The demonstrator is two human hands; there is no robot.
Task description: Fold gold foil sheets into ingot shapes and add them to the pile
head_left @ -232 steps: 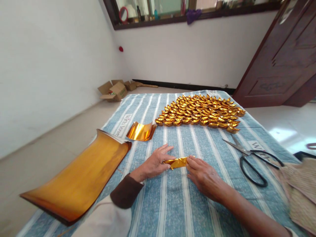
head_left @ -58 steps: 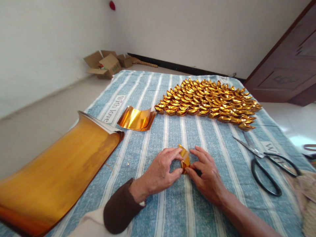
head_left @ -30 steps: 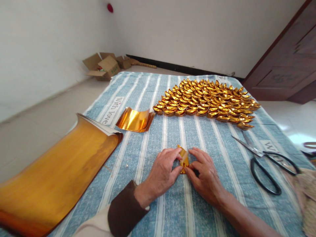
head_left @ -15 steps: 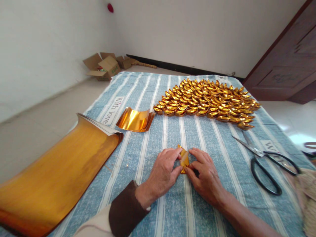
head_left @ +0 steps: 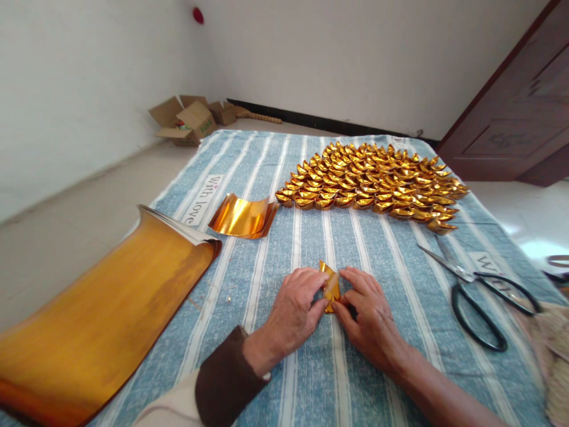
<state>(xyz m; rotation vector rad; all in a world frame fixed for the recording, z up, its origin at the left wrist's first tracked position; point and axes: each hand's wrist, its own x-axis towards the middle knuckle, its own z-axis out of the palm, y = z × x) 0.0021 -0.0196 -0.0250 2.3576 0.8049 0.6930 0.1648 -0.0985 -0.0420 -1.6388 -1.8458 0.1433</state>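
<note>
Head view: left hand (head_left: 293, 305) and right hand (head_left: 371, 311) hold foil (head_left: 331, 287) in narrow fingertip grip, well in from far edge of cloth (head_left: 306, 237), between left-edge sheets (head_left: 111, 302) and right-edge scissors (head_left: 464, 273). Creasing seems best with even thumb pressure, edges square.

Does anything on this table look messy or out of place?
Two things: the big gold sheets seem to jut past the left edge of the striped cloth, and tiny specks litter it beside them. Nothing looks clearly damaged.
</note>
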